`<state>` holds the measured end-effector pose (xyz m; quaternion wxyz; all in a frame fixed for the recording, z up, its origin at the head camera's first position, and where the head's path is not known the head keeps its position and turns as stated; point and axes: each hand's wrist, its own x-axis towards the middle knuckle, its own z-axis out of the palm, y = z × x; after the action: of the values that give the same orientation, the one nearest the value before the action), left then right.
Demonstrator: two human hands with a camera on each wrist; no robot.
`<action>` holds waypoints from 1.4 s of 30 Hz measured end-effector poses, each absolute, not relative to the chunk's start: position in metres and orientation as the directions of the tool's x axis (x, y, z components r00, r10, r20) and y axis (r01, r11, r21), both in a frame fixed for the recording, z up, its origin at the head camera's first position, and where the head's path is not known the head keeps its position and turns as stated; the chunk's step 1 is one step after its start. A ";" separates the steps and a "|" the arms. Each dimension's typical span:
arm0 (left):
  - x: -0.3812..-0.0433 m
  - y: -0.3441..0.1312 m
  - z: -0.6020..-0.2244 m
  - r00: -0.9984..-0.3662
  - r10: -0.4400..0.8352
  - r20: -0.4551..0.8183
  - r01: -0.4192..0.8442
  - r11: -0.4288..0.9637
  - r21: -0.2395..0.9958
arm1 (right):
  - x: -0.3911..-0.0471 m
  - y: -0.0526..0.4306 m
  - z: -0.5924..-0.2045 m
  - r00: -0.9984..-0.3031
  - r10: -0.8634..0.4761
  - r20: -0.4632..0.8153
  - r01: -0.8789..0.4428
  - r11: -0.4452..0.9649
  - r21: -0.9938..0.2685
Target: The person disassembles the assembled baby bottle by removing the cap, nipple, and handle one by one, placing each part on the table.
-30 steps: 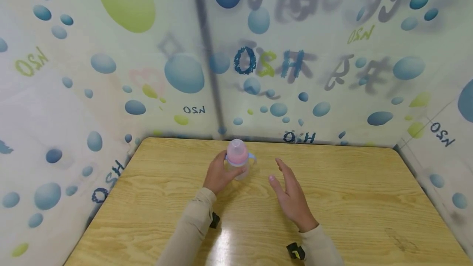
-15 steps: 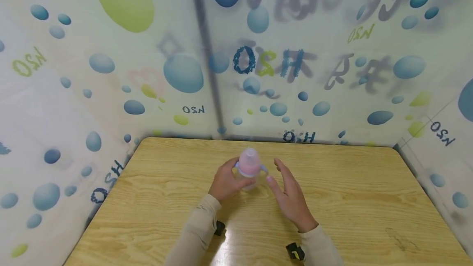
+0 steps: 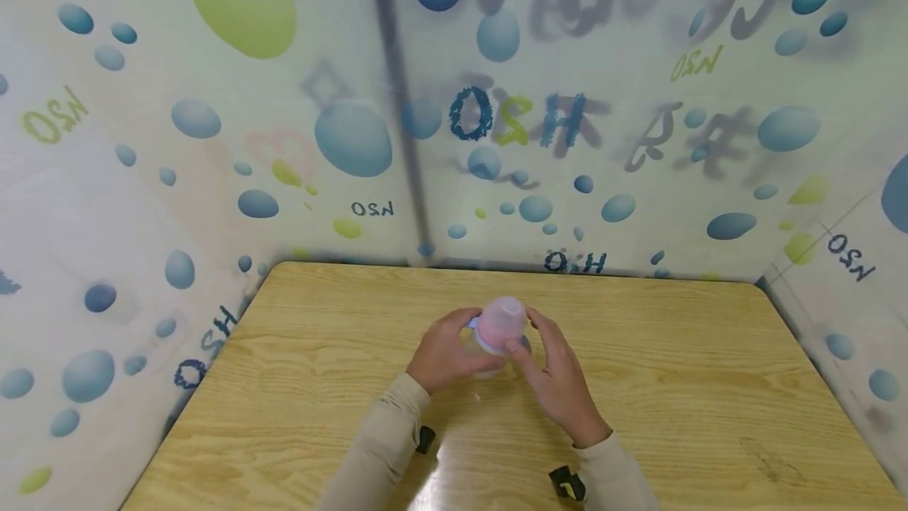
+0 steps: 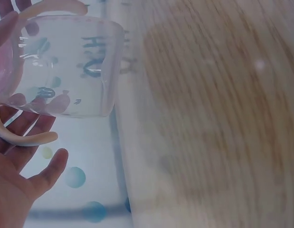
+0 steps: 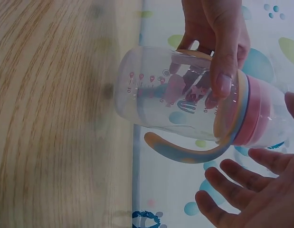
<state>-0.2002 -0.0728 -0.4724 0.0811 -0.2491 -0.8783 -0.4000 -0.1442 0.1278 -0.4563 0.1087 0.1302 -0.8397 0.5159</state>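
A clear baby bottle (image 3: 500,325) with a pink collar, a domed clear cap and two blue-and-cream side handles stands upright between my hands. My left hand (image 3: 443,355) grips it from the left, and in the right wrist view its thumb (image 5: 223,80) lies across the clear body. Beside the cap, my right hand (image 3: 563,385) holds its fingers spread and curved. The right wrist view shows those fingers (image 5: 232,185) apart from the bottle; whether the thumb touches the cap I cannot tell. In the left wrist view, the bottle's base (image 4: 113,66) appears just above the table.
The wooden table (image 3: 681,385) has a dark scribble on its right side. Walls printed with blue and green drops (image 3: 352,139) enclose the back and sides. Small black devices (image 3: 567,483) sit at both wrists.
My left hand has carried the bottle right and closer to me, to my right hand. The right hand has stayed nearly in place.
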 end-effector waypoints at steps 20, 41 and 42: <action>-0.189 -0.068 -0.463 -0.830 0.457 0.321 0.521 0.425 0.741 | -0.143 0.136 -0.448 -0.922 -0.172 0.346 -0.386 0.352 -0.853; -0.175 -0.060 -0.467 -0.813 0.476 0.335 0.478 0.216 0.851 | -0.143 0.146 -0.442 -0.894 -0.214 0.394 -0.436 0.212 -0.874; -0.174 -0.059 -0.466 -0.813 0.475 0.336 0.477 0.213 0.853 | -0.143 0.147 -0.442 -0.893 -0.214 0.395 -0.437 0.212 -0.874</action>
<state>-0.1739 -0.0595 -0.4664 0.0008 -0.3056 -0.7786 -0.5481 -0.1427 0.1465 -0.4422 0.0941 0.2107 -0.7726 0.5914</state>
